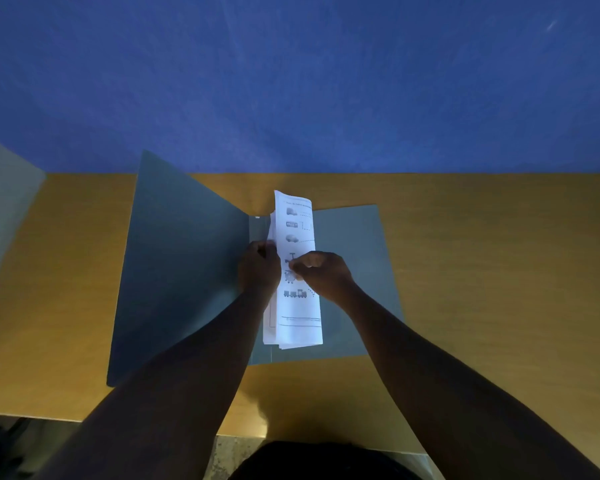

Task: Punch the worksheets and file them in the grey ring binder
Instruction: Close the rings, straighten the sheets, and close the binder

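- Broadly, a blue wall point(291, 74) fills the upper half of the frame, and a yellow-brown tabletop point(482, 254) spans the lower half.
- The grey ring binder point(187, 265) lies open at the centre of the tabletop, its left cover tilted up and its right cover flat; a second grey panel point(4, 188) stands at the left edge of the frame.
- The worksheets point(297, 306), a stack curled over lengthwise, sit along the binder's spine just right of centre, printed with small vehicle pictures.
- The left hand point(258, 271) has its fingers curled at the stack's left edge near the spine, apparently pinching the sheets; the fastener itself is hidden.
- The right hand point(321, 273) pinches the top sheet at mid-height, fingers bunched together.
- The step in hand looks like seating the punched edge onto the binder's fastener. To do it well, I would keep the stack squared, line the holes up by feel before pressing down, and hold the curl back with the right hand so no sheet tears or slips off.
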`<state>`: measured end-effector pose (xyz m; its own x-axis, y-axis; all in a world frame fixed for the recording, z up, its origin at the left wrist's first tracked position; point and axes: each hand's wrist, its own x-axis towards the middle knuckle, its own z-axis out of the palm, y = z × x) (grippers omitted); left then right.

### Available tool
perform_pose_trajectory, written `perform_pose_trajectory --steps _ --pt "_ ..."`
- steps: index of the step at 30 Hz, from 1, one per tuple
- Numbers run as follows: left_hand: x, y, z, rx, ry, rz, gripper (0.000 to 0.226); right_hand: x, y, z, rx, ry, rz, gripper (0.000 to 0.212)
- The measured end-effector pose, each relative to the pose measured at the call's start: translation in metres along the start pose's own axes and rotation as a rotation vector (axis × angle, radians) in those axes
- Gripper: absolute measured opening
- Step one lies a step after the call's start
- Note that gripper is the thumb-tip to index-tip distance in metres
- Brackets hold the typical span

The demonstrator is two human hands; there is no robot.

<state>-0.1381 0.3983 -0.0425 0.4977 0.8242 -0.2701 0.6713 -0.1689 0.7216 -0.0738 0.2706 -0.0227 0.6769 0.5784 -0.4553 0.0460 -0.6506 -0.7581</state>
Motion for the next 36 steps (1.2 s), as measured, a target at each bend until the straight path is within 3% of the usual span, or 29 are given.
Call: perform_pose_trajectory --steps 5,11,16,19,25,30,36 --pt "-0.001 0.004 0.001 0.047 0.014 0.026 0.043 0.002 0.003 -0.003 -0.023 -0.005 -0.022 0.024" --pt "-0.001 0.009 0.004 -0.005 -0.009 0.059 0.028 0.01 0.01 -0.004 0.137 0.085 0.053 0.012" --pt "-0.002 0.012 0.01 -0.233 -0.066 0.033 0.042 0.01 0.018 -0.016 0.234 0.27 0.099 0.023" --pt "-0.005 0.017 0.012 -0.335 -0.107 0.064 0.027 0.011 0.022 -0.024 0.299 0.382 0.138 0.032" --pt "-0.003 0.02 0.012 -0.092 -0.106 0.183 0.008 0.01 0.036 -0.043 0.247 0.467 0.244 0.051" --pt "-0.001 0.036 0.007 0.054 -0.017 0.247 0.018 0.004 0.057 -0.05 0.119 0.492 0.308 0.022" --pt "0.012 0.064 -0.001 0.149 0.111 0.363 0.017 -0.004 0.073 -0.046 0.046 0.49 0.393 0.019"
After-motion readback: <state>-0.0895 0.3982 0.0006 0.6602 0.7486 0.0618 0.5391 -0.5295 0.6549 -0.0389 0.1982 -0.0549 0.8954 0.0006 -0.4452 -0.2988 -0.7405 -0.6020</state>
